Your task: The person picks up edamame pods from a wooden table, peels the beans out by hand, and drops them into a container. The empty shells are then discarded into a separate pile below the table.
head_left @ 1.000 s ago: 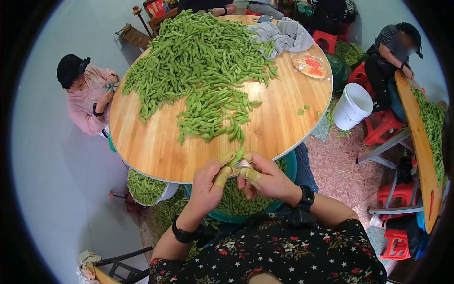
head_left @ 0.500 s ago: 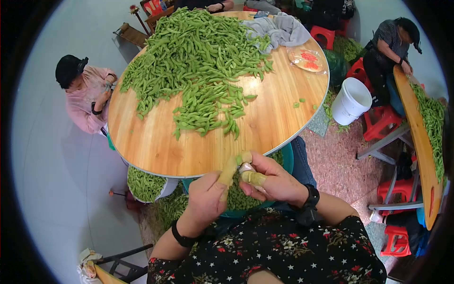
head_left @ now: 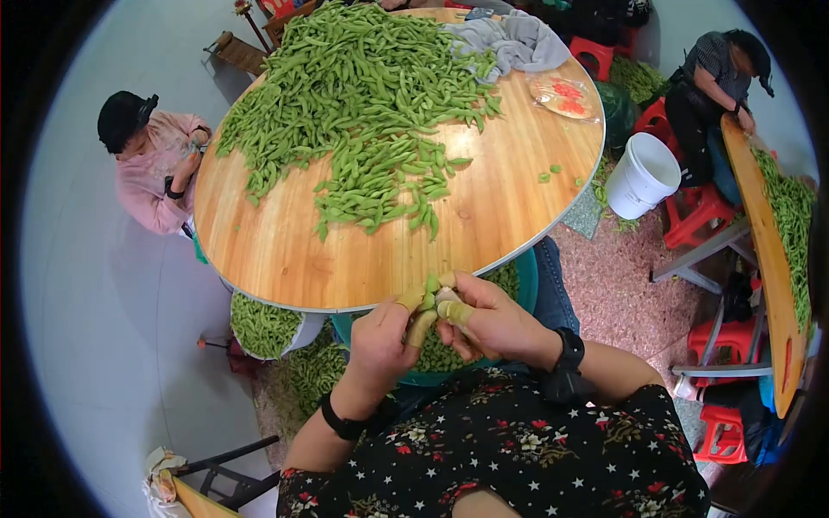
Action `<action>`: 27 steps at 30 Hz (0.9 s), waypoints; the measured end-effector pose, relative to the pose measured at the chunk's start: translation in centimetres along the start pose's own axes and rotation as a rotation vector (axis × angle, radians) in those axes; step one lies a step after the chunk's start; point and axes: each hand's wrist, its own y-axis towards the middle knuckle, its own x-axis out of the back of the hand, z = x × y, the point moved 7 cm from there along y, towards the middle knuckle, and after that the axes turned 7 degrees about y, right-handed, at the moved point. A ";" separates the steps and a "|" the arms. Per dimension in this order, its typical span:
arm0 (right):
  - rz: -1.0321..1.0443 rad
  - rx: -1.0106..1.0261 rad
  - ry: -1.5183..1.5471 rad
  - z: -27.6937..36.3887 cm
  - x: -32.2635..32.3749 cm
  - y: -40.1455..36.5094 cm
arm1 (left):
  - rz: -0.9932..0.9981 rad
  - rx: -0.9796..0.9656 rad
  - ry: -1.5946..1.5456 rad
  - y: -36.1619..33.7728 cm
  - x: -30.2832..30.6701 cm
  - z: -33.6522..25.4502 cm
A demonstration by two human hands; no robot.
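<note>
Between my two hands is a green edamame pod (head_left: 431, 287), above a teal basin (head_left: 528, 289) of shelled beans (head_left: 442, 356). My left hand (head_left: 386, 339), with yellowish coverings on thumb and finger, pinches the pod from the left. From the other side my right hand (head_left: 494, 321) closes on it, its fingertips covered too; a small pale thing shows at those tips, too small to name. Just past my hands is the round wooden table (head_left: 276, 268), bearing a large heap of edamame pods (head_left: 363, 95).
A grey cloth (head_left: 518, 43) and a plastic-wrapped package (head_left: 563, 93) lie on the table's far right. A white bucket (head_left: 642, 177) stands on the floor at right. People sit left and far right. A pod-filled container (head_left: 263, 326) is below the table's left edge.
My left finger and thumb have shifted around the pod, and more of its green now shows between the hands. The view has tilted slightly, moving the table up.
</note>
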 end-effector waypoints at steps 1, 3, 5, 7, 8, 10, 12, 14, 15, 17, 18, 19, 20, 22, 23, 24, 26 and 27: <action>-0.014 0.011 -0.045 0.0 0.2 0.0 | -0.018 0.090 -0.076 -0.1 -0.2 0.1; -0.029 0.019 -0.091 -0.6 0.8 0.2 | -0.023 0.256 -0.207 -1.0 -1.4 1.4; -0.013 0.044 -0.103 -1.5 1.8 0.8 | 0.032 0.490 -0.565 -1.9 -3.0 3.0; 0.004 0.108 -0.137 -2.1 2.3 1.2 | 0.086 0.830 -1.180 -3.0 -5.1 3.4; 0.019 0.172 -0.169 -2.1 2.5 1.2 | 0.086 0.832 -1.181 -3.2 -5.2 3.5; 0.013 0.211 -0.272 -2.3 3.2 1.4 | 0.126 0.839 -1.200 -3.9 -5.6 3.9; 0.013 0.248 -0.371 -1.6 3.1 1.0 | 0.157 0.681 -0.818 -3.9 -4.7 4.2; -0.182 0.535 -0.880 2.0 2.4 -0.8 | 0.180 0.510 -0.437 -3.5 -3.6 4.1; -0.181 0.532 -0.880 2.0 2.3 -0.6 | 0.194 0.486 -0.346 -3.5 -3.2 4.0; -0.083 0.789 -0.935 2.7 0.7 -1.1 | 0.213 0.464 -0.258 -3.0 -2.5 2.9; -0.084 0.787 -0.934 2.6 0.8 -0.8 | 0.221 0.455 -0.315 -2.1 -1.9 1.5; -0.053 0.775 -0.956 2.2 0.7 -0.3 | 0.229 0.445 -0.371 -1.6 -1.7 0.8; -0.023 0.763 -0.977 1.9 0.6 0.0 | 0.232 0.447 -0.371 -1.8 -1.7 0.8; -0.015 0.764 -0.991 1.4 0.4 0.1 | 0.268 0.362 -0.349 -2.1 -1.8 0.3; -0.010 0.768 -1.006 1.1 0.3 0.1 | 0.261 0.313 -0.292 -1.9 -1.7 -0.2; -0.007 0.762 -1.002 0.8 0.3 0.1 | 0.264 0.321 -0.292 -1.8 -1.5 -0.2; -0.072 0.808 -1.062 0.9 0.6 0.0 | 0.256 0.281 -0.253 -1.5 -1.2 -0.6; -0.069 0.806 -1.061 1.1 0.6 -0.2 | 0.256 0.284 -0.253 -1.6 -1.3 -0.4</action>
